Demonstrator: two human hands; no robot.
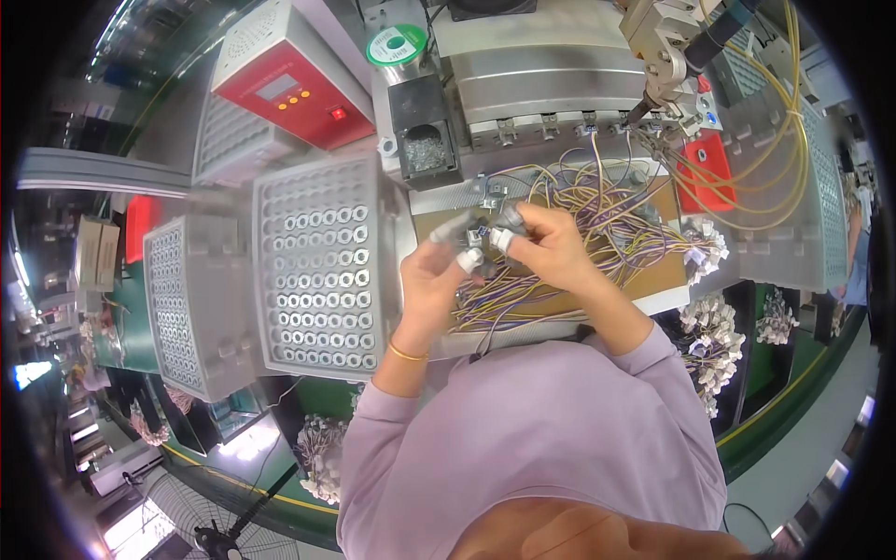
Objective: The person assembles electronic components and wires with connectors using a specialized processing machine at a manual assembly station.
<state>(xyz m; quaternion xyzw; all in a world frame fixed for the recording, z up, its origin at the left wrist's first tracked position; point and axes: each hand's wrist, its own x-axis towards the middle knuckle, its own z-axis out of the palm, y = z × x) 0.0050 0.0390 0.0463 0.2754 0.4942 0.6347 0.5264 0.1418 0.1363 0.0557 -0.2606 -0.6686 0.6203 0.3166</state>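
Note:
A small metal-and-dark part sits between my two hands above the work board. My left hand, with white covers on its fingertips, pinches this part between thumb and forefinger. From the other side my right hand comes up to it, its covered thumb and forefinger closed together; what they grip, if anything, is hidden. Beneath and to the right of my hands lies a bundle of yellow, purple and white wires. Another small metal part lies just beyond my fingers.
A grey tray holds rows of round metal parts at left, with a similar tray beyond. Behind are a red-fronted control box, a solder spool and a soldering head above a metal fixture. A red bin stands right.

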